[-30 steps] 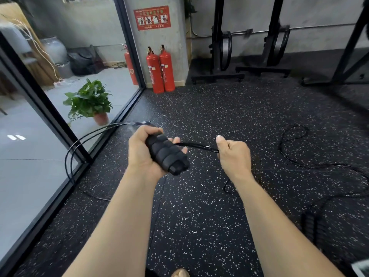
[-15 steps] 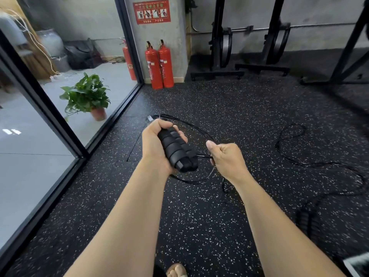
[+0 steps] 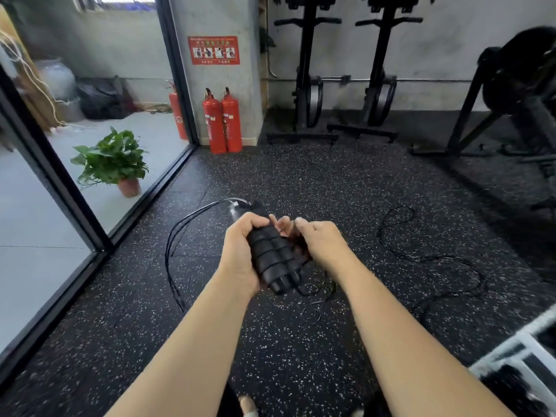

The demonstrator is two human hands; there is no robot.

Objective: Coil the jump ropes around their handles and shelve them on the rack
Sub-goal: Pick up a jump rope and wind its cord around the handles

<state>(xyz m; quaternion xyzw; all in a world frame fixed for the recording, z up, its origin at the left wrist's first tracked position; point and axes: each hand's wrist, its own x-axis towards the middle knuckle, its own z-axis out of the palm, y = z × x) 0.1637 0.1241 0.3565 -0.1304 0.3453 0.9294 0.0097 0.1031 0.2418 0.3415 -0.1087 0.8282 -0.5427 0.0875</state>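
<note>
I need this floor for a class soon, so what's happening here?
A person is coiling a black jump rope. The left hand grips both foam handles together; the right hand, tight against them, seems to pinch the rope onto them. Its loose loops trail to the left, and a second rope lies uncoiled on the floor at right.

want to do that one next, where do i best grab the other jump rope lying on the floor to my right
Likely the near bend of the floor rope, pinched from above: the thin cord lies flat in loose curves and its handles cannot be made out.
</note>
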